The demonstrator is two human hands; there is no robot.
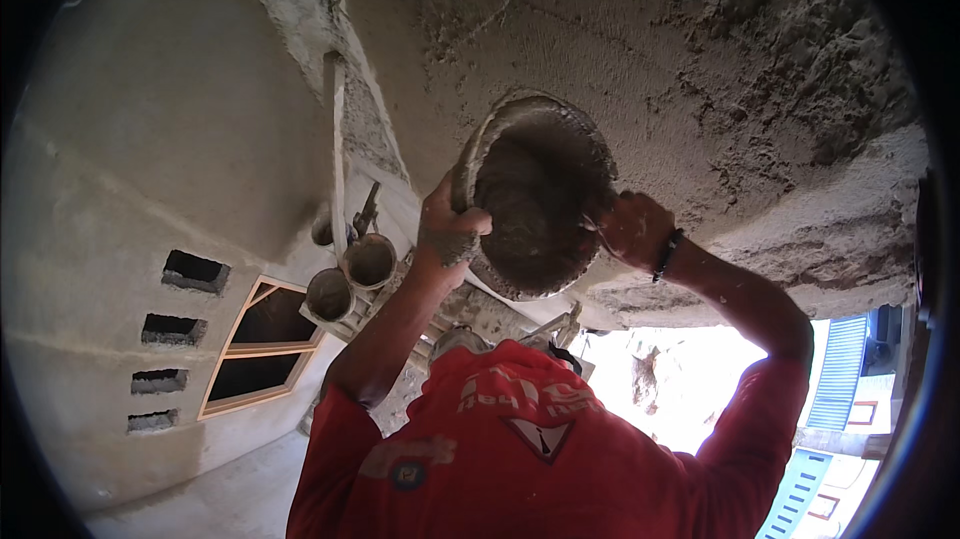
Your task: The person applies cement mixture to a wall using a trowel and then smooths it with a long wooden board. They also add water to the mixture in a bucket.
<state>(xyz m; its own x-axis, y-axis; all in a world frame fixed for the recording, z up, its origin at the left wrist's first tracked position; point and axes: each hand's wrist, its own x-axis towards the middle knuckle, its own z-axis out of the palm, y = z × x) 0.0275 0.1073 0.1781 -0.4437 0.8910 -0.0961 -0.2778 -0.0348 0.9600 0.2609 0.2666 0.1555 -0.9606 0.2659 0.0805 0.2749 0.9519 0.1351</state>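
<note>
A round bucket (487, 151) with a mortar-crusted rim is held up in front of me, its mouth facing my view. Wet grey mortar (530, 209) lies inside it. My left hand (450, 226) is closed on the bucket's left rim, the thumb over the edge and grey mortar smeared on the skin. At the right rim is my right hand (638, 229), its fingers curled closed at the mortar's edge. What those fingers grip is mostly hidden; only a small pale bit shows beside them. A dark bracelet (668, 254) circles the right wrist.
Rough, partly plastered surface (640, 59) spreads behind the bucket. Two more buckets (370, 261) stand left of my left arm, near a long upright plank (338, 139). Farther left, a wall holds a wooden window frame (260, 350) and several rectangular openings (195, 272). Bright daylight enters at lower right.
</note>
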